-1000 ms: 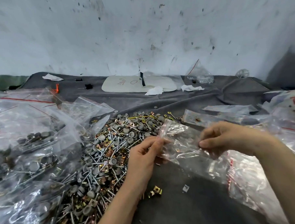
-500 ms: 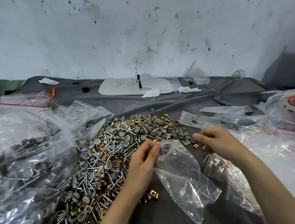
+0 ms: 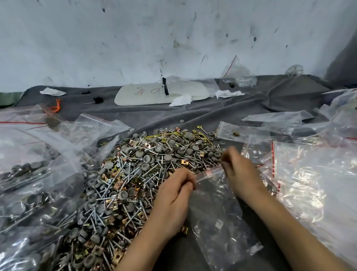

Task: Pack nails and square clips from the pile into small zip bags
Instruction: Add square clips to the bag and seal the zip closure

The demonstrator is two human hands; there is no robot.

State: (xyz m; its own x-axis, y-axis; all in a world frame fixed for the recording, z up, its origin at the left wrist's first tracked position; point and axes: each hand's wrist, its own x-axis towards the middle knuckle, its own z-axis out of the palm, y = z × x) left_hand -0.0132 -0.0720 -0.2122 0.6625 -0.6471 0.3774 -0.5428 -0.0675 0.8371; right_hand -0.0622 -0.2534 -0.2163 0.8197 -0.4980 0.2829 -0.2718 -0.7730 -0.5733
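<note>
Scuffed white wall [image 3: 128, 35] backs a worktop [image 3: 244, 108] draped in grey cloth. A pile [image 3: 134, 178] of nails, grey caps and square clips covers its middle. Filled bags [image 3: 22, 193] are heaped just left of the pile, and empty bags [image 3: 318, 180] are spread to its right. One clear zip bag [image 3: 218, 215] lies touching the pile's right edge. The left hand [image 3: 172, 199] rests on the pile, fingers closed, pinching the bag's mouth. The right hand [image 3: 240, 173], blurred, has its fingers curled on the same rim. A white pad [image 3: 151, 93] and tissue scraps [image 3: 181, 100] lie behind the pile.
</note>
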